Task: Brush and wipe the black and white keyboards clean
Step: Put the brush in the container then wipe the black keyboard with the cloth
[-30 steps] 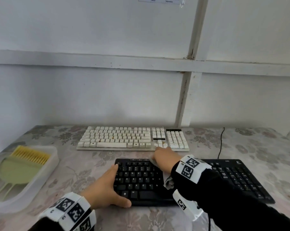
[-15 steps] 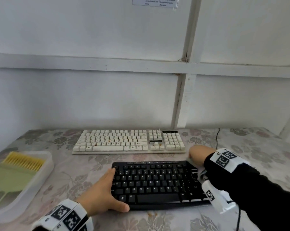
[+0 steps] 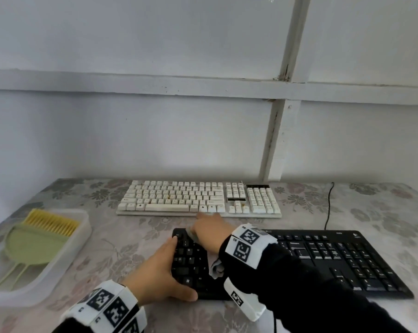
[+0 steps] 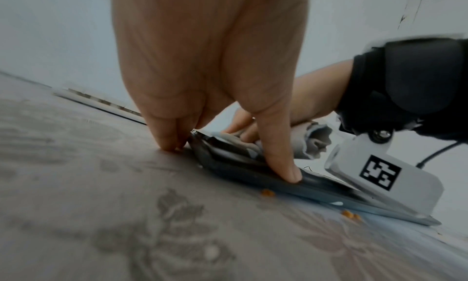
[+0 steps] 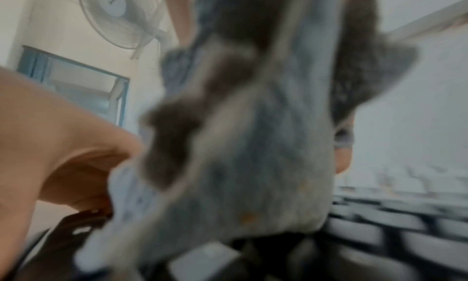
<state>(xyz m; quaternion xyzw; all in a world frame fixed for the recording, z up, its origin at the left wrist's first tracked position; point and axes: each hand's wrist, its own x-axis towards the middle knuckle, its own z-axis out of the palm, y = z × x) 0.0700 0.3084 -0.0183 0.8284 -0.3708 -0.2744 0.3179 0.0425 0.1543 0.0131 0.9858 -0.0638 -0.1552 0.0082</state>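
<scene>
The left grip [image 3: 160, 272] clamps the black keyboard's [image 3: 323, 255] left end, thumb on its near edge. The right grip [image 3: 209, 230] holds a grey cloth [image 3: 216, 266] on the keys at 12 o'clock. The keyboard lies long from 9 to 3. A hard rub could slide it or push crumbs [image 4: 268, 193] around the desk [image 3: 121, 241].

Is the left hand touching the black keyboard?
Touching. In the left wrist view the left hand's thumb presses the black keyboard's near edge, with the fingers at its left end.
</scene>
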